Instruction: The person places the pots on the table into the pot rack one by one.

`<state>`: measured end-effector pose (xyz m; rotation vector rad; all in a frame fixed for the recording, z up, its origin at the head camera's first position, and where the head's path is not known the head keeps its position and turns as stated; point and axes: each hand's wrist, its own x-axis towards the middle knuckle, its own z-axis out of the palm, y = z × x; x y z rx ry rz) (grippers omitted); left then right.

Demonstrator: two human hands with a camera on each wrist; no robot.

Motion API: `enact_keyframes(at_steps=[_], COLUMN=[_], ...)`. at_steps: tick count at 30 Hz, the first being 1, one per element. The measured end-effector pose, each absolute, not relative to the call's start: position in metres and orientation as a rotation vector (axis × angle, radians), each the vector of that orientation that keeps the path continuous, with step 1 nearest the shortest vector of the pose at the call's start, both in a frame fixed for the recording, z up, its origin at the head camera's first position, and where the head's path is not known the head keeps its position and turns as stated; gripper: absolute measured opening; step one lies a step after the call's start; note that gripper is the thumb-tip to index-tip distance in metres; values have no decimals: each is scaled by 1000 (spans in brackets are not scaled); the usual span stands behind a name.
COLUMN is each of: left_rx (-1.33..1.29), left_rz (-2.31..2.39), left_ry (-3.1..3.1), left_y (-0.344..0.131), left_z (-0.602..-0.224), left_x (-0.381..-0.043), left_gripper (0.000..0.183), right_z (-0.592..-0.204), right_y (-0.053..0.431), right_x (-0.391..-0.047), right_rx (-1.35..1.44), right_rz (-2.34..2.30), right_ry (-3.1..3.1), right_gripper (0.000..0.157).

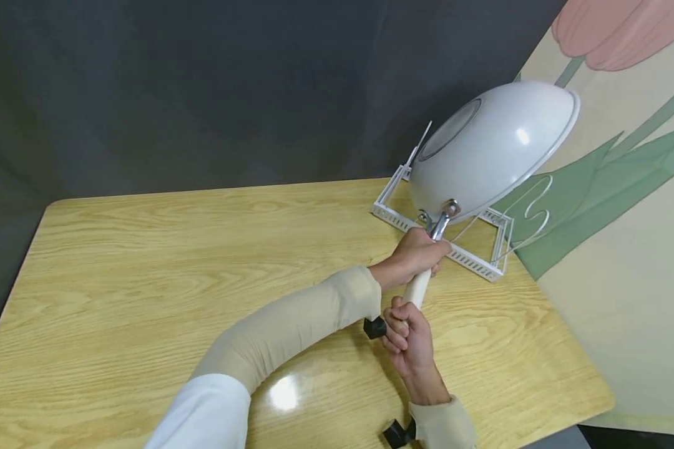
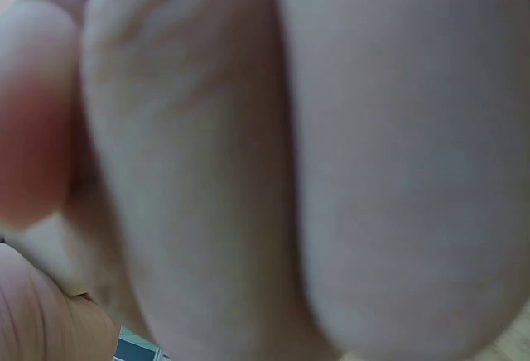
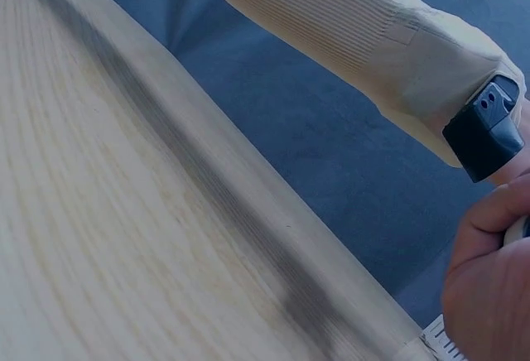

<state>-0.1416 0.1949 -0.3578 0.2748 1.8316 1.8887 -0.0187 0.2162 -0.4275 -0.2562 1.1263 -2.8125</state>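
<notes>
A white wok (image 1: 494, 149) is tilted on its side, its rounded outside and base ring turned toward the upper left. Its long handle (image 1: 417, 288) runs down toward me from a metal joint. My left hand (image 1: 412, 254) grips the upper part of the handle, close to that joint. Lower down, my right hand (image 1: 409, 333) curls round the handle's end. Blurred fingers (image 2: 215, 170) fill most of the left wrist view. In the right wrist view, my right hand (image 3: 493, 278) shows at the lower right edge. The wok's inside is hidden.
Under and behind the wok, a white rack (image 1: 472, 260) with slotted bars and curled wire ends stands at the table's far right corner. The wooden table (image 1: 146, 280) spreads to the left. A dark curtain (image 1: 202, 93) hangs behind, and a flower-painted wall (image 1: 623, 249) stands at right.
</notes>
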Motion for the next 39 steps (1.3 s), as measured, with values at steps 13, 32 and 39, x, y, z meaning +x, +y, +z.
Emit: enact_keyframes(at_steps=[13, 32, 39], left_rx=[283, 271, 268], left_rz=[1887, 1866, 1881], left_ry=[1815, 1826, 1810], left_y=[194, 195, 195], left_z=[-365, -373, -374], left_x=[-145, -148, -149], left_gripper=[35, 37, 38], right_z=[-431, -432, -433], right_y=[216, 215, 215], right_x=[-19, -20, -20], right_rx=[-208, -91, -77], right_rz=[-2804, -2810, -2802], right_ry=[1131, 1195, 1220], right_gripper=[29, 30, 31])
